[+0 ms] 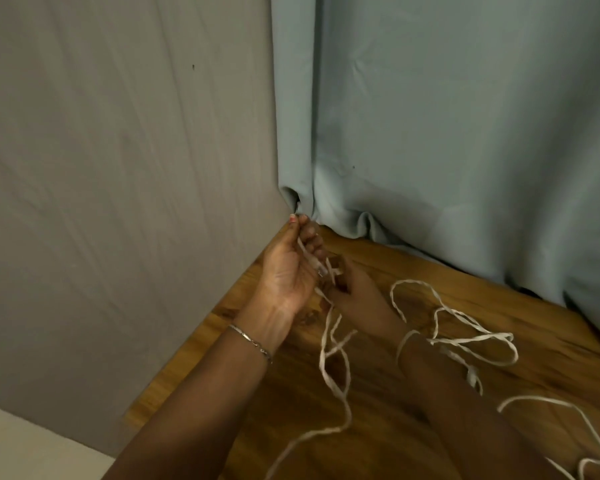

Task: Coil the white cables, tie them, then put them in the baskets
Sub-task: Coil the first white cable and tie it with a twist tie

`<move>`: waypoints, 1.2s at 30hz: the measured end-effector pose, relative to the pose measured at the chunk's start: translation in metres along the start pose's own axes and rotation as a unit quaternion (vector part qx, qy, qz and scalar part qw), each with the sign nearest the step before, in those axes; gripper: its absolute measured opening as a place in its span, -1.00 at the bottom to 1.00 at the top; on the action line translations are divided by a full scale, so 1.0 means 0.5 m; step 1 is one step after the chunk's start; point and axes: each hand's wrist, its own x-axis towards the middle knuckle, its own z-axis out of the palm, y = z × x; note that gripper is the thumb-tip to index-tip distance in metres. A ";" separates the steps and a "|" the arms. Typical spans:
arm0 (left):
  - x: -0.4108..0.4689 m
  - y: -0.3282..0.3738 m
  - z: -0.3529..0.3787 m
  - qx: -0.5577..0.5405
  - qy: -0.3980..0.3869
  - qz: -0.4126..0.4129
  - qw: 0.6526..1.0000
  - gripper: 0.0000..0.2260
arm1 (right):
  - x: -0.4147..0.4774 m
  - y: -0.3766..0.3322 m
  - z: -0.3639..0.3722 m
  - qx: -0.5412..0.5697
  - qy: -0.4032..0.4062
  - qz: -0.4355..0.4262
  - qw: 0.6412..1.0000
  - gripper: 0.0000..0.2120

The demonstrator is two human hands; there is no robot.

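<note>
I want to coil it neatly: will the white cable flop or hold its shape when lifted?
Probably floppy: the white cable hangs limp from the left hand and right hand and sprawls in loose curls on the table. Likely light, since it looks thin. It may tangle, as strands cross.

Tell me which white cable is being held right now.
The strand hanging at centre, gripped by left hand and right hand; the loops rightward lie unheld.
</note>
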 end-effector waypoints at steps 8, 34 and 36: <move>0.029 0.009 -0.019 0.097 -0.035 0.063 0.993 -0.70 | -0.031 0.015 0.010 -0.025 -0.082 0.002 0.996 -0.52; 0.013 0.039 -0.135 0.476 -0.094 -0.059 0.872 -0.65 | 0.034 -0.085 -0.085 0.026 0.001 0.009 1.000 -0.65; 0.004 0.033 -0.125 0.461 -0.114 -0.098 0.874 -0.70 | 0.051 -0.082 -0.076 0.039 0.054 0.017 0.998 -0.64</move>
